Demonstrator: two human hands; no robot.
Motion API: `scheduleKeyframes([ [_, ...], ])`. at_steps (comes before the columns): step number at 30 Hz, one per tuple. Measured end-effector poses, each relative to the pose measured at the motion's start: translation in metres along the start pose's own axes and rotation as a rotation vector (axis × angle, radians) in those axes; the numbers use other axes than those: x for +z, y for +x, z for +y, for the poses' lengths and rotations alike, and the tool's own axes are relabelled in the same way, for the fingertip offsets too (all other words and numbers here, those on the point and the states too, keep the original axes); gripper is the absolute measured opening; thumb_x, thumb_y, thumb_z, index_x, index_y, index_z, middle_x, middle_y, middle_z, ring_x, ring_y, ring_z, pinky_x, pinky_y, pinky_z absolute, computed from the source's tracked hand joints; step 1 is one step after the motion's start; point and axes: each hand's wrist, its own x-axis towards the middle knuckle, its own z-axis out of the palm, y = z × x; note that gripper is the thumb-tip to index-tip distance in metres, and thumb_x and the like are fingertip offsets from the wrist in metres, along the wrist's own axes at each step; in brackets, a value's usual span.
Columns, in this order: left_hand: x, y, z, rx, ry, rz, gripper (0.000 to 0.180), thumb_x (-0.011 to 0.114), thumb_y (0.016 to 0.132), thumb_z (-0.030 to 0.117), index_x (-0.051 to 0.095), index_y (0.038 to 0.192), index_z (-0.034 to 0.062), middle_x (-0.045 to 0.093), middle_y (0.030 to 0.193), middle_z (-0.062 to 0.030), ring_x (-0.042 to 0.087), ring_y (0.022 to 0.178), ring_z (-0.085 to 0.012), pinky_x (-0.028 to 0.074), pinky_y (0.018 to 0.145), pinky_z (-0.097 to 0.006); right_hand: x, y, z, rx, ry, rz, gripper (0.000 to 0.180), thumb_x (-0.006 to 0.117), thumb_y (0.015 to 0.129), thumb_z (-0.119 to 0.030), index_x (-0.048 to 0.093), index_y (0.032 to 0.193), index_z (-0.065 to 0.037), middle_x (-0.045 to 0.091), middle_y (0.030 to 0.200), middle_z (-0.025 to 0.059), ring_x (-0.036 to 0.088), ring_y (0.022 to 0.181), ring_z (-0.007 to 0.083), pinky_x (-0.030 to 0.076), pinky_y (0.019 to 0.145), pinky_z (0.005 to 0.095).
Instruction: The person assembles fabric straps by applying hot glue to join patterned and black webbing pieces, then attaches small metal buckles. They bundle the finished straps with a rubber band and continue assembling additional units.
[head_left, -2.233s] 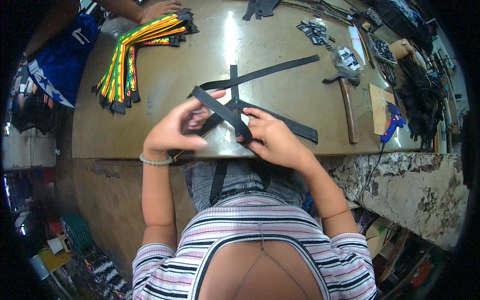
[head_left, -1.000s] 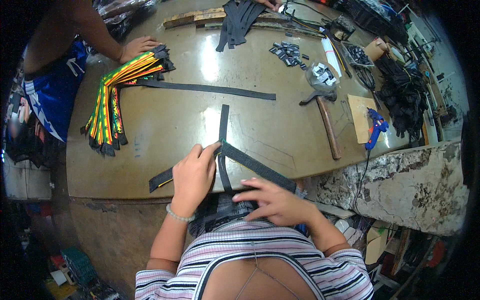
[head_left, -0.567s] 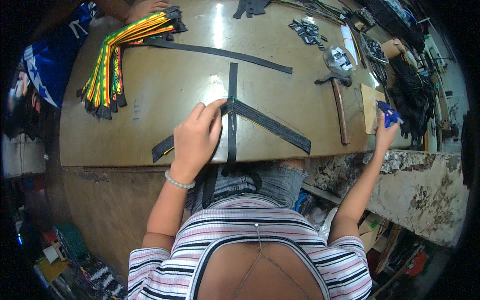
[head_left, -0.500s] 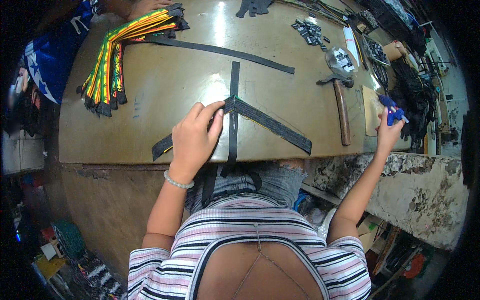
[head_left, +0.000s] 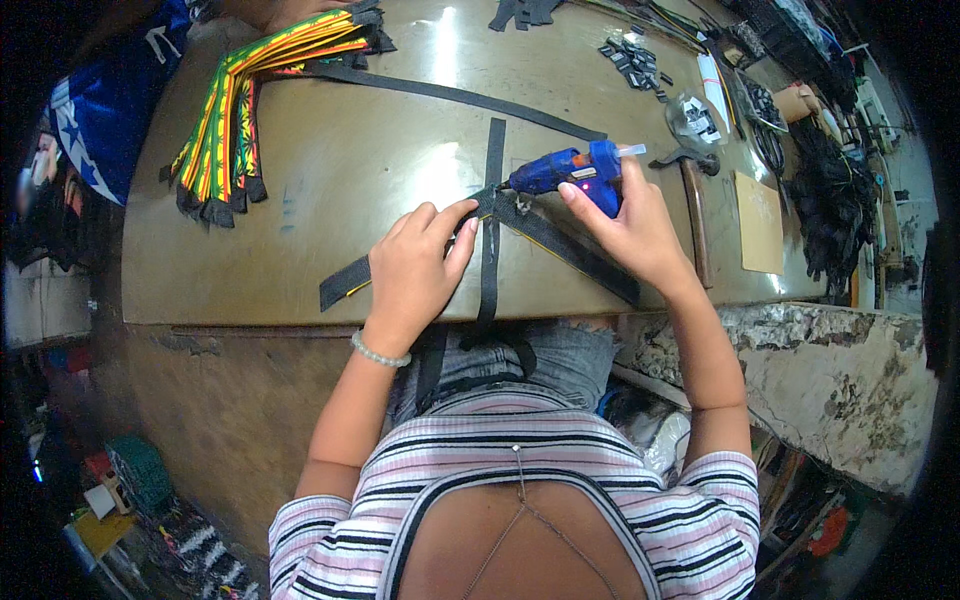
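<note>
My right hand (head_left: 648, 235) is wrapped round a blue glue gun (head_left: 545, 173), with a pale glue stick poking out of its back. Its nozzle points left, at or just above the peak of a black webbing strap (head_left: 575, 252) bent into a wide V, with yellow along one edge. A narrow black strap (head_left: 491, 262) runs under or across that peak, from the table toward my lap. With thumb and fingertips, my left hand (head_left: 412, 265) pinches the webbing just left of the peak. Whether nozzle and webbing touch, I cannot tell.
A stack of colourful patterned straps (head_left: 232, 110) lies at the far left, beside a long black strap (head_left: 460, 95). On the right are a hammer (head_left: 697, 225), a tan card (head_left: 760, 222), a see-through container (head_left: 693, 120) and a heap of black buckles (head_left: 632, 65).
My right hand has brought the glue gun from the tan card at the right edge over to the webbing's peak. My left hand keeps its pinch on the strap.
</note>
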Motion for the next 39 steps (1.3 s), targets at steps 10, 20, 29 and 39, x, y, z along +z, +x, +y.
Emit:
scheduleKeyframes([
  [10, 0.000, 0.000, 0.000, -0.008, 0.019, -0.014, 0.018, 0.070, 0.088, 0.025, 0.073, 0.104, 0.0168, 0.054, 0.070, -0.0053, 0.059, 0.064, -0.0216, 0.047, 0.057, -0.035, 0.004, -0.023, -0.009, -0.015, -0.070, -0.009, 0.050, 0.071, 0.089, -0.040, 0.053, 0.110, 0.001, 0.068, 0.076, 0.0228, 0.068, 0.068, 0.0416, 0.053, 0.062, 0.0457],
  [20, 0.000, 0.001, 0.001, -0.028, 0.006, -0.016, 0.023, 0.070, 0.088, 0.024, 0.072, 0.110, 0.0174, 0.053, 0.070, -0.0056, 0.056, 0.062, -0.0205, 0.046, 0.056, -0.034, -0.007, -0.050, -0.003, -0.048, 0.160, -0.198, 0.046, 0.074, 0.088, -0.036, 0.056, 0.115, -0.004, 0.070, 0.086, 0.0151, 0.069, 0.072, 0.0254, 0.052, 0.066, 0.0351],
  [29, -0.022, 0.003, 0.010, -0.489, -1.054, -0.005, 0.075, 0.016, 0.101, 0.065, 0.022, 0.155, 0.0137, 0.046, 0.064, 0.0004, 0.031, 0.051, -0.0040, 0.024, 0.045, -0.018, -0.111, -0.059, 0.167, 0.476, -0.391, 0.911, 0.052, 0.057, 0.098, -0.047, 0.056, 0.115, 0.002, 0.069, 0.100, 0.0192, 0.065, 0.088, 0.0305, 0.050, 0.082, 0.0391],
  [39, -0.018, 0.016, 0.056, -0.574, -1.427, -0.517, 0.083, 0.016, 0.097, 0.072, 0.020, 0.155, 0.0127, 0.051, 0.065, -0.0032, 0.035, 0.050, -0.0056, 0.028, 0.045, -0.019, -0.003, -0.061, -0.039, -0.169, 0.228, 0.023, 0.036, 0.076, 0.082, -0.020, 0.066, 0.111, -0.001, 0.065, 0.108, 0.0121, 0.064, 0.098, 0.0233, 0.053, 0.078, 0.0344],
])
